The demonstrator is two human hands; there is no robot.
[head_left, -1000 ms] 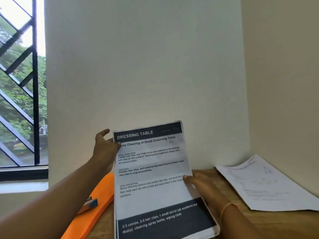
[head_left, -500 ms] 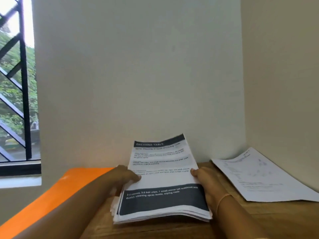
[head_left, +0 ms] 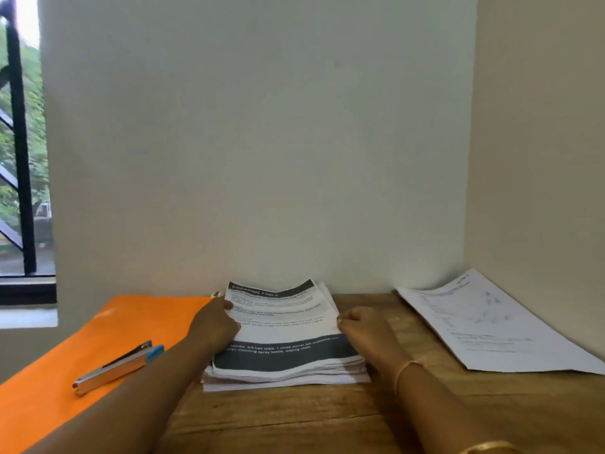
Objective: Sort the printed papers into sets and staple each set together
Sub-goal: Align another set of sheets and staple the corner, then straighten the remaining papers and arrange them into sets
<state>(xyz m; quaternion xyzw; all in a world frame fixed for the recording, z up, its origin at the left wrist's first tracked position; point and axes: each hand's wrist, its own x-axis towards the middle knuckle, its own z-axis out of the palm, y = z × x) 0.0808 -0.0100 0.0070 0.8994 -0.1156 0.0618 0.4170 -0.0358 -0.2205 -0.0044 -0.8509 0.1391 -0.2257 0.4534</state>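
One stack (head_left: 284, 329) held between left hand (head_left: 214, 322) and right hand (head_left: 363, 326) — one stapler (head_left: 114, 368).

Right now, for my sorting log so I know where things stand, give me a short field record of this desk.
stack: thick stack of printed white papers, flat on wooden table, centre
left hand: grips stack's left edge, thumb on top
right hand: curled at stack's right edge; grip unclear
stapler: silver stapler with blue tip, untouched on orange folder
set aside: loose white sheets, far right
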